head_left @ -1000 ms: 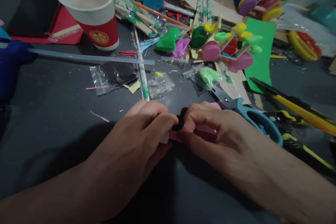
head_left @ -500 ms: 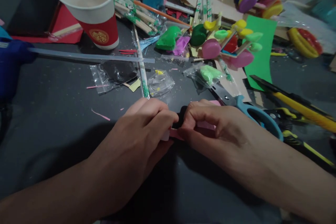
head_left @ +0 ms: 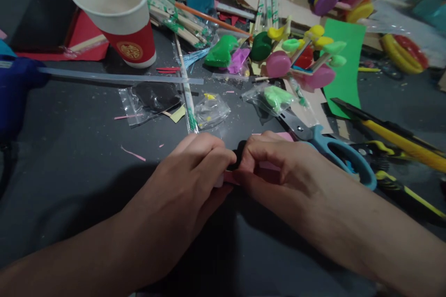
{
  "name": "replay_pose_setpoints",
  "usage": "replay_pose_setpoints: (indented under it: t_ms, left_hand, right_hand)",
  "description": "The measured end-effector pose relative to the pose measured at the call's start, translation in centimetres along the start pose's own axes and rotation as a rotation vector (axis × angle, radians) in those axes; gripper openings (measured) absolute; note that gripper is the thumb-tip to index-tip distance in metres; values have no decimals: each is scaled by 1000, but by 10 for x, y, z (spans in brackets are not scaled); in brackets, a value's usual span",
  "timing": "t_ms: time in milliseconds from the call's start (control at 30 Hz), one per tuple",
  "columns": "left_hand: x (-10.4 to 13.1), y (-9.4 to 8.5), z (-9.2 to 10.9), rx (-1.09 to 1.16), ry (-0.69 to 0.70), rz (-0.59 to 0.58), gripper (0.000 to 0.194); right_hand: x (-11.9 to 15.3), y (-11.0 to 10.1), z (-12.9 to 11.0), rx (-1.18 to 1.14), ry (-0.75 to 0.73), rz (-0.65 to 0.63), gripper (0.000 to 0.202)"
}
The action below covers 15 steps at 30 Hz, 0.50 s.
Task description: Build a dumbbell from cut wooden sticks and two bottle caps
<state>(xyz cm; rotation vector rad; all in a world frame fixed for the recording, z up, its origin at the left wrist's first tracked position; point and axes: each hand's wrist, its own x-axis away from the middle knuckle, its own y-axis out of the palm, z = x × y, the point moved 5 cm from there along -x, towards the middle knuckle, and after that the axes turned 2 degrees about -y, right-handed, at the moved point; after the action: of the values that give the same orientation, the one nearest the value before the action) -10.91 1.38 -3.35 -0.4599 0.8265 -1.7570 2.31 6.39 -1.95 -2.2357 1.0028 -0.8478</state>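
My left hand (head_left: pixel 190 181) and my right hand (head_left: pixel 278 162) meet at the middle of the dark table, fingers closed in a pinch. Between them runs a narrow pink paper strip (head_left: pixel 230 177), gripped from both sides. A small black piece (head_left: pixel 240 149), perhaps clay, shows at my right fingertips, and a whitish bit (head_left: pixel 219 180) peeks out below my left fingers. Most of what I hold is hidden by the fingers. Under my right hand lies pink paper (head_left: pixel 287 136). Blue-handled scissors (head_left: pixel 322 141) rest just beyond my right wrist.
A paper cup (head_left: pixel 114 18) stands at the upper left, near a blue glue gun (head_left: pixel 14 88) with its glue stick. Clay bags, including a black one (head_left: pixel 156 97), lie ahead. Clay-and-stick pieces (head_left: pixel 303 55), green paper (head_left: pixel 343 65) and a yellow cutter (head_left: pixel 400 137) are to the right.
The whole view has shifted very slightly. Both hands keep the same pinch on the strip, and my right fingers have edged a little closer to my left.
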Motion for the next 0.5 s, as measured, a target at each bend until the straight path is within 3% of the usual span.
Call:
replay_pose_setpoints:
  t_ms: [200, 500]
  left_hand:
    - [-1, -1, 2, -4, -21, -10, 16]
    - [-1, 0, 3, -1, -6, -12, 16]
  right_hand:
    - [0, 6, 3, 69, -97, 107, 13]
    - [3, 7, 3, 98, -129, 112, 13]
